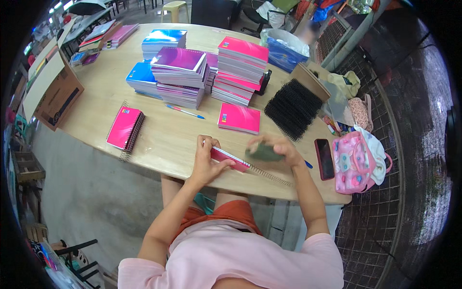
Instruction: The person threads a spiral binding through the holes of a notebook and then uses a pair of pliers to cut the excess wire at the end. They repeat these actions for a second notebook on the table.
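Observation:
My left hand (208, 161) grips a pink notebook (229, 157) at the table's near edge, its spine row of holes turned up. From the notebook's right end a thin metal spiral wire (272, 178) runs out to the right, partly wound into the holes. Above that wire, my right hand (285, 148) is closed on a dark green, pad-like piece (263, 151), blurred so its kind cannot be made out. Just beyond lies a small stack of pink notebooks (239, 118). Spiral-bound pink notebooks (125, 129) lie farther left.
Tall stacks of purple notebooks (178, 65), blue notebooks (163, 38) and pink notebooks (243, 58) stand at the back. A pen (185, 111) lies before them. To the right are many black spiral coils (294, 107), a phone (324, 159) and a pink bag (353, 161). A cardboard box (60, 94) is at left.

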Available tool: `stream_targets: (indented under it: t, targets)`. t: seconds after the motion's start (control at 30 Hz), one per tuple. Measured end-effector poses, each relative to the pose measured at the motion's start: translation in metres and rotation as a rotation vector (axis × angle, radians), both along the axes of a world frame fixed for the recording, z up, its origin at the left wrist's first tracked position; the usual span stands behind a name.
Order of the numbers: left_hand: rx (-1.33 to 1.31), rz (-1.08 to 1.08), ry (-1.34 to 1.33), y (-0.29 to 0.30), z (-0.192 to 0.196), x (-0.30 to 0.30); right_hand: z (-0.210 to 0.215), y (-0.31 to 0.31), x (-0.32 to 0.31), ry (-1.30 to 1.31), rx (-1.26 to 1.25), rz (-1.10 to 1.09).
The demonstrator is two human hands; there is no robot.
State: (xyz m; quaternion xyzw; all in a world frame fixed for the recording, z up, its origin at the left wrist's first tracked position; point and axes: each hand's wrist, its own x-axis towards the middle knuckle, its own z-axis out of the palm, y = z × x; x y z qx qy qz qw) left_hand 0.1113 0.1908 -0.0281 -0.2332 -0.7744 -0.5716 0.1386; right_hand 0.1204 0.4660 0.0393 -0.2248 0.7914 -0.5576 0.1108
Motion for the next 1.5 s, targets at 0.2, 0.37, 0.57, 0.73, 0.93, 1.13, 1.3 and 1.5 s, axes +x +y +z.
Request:
stream_targets:
  t: [0.2, 0.37, 0.57, 0.73, 0.93, 1.13, 1.3, 1.5]
  targets:
    - [0.01, -0.012, 0.001, 0.005, -0.002, 0.0, 0.006, -0.007, 0.006, -0.085, -0.404, 0.065]
    - [-0.006, -0.057, 0.005, 0.014, -0.001, 0.001, -0.002, -0.004, 0.008, 0.085, 0.021, -0.13]
    - [0.012, -0.087, 0.016, 0.018, 0.001, 0.006, 0.005, -0.015, 0.01, 0.002, 0.056, -0.14]
    - [0.044, -0.114, -0.026, 0.023, 0.004, 0.005, 0.015, -0.034, 0.011, 0.216, 0.608, -0.222]
    - [0.123, -0.125, 0.055, 0.011, 0.01, 0.002, 0.007, -0.036, 0.003, 0.133, 0.352, -0.186]
    - [0.718, -0.526, -0.629, -0.023, -0.008, -0.018, 0.012, -0.053, 0.007, 0.18, 0.448, -0.113]
    - [0.685, -0.487, -0.652, -0.019, -0.011, -0.018, 0.008, -0.051, 0.005, 0.019, 0.066, -0.103]
    - [0.647, -0.49, -0.648, -0.014, -0.001, -0.016, 0.012, -0.054, 0.003, 0.055, 0.193, -0.204]
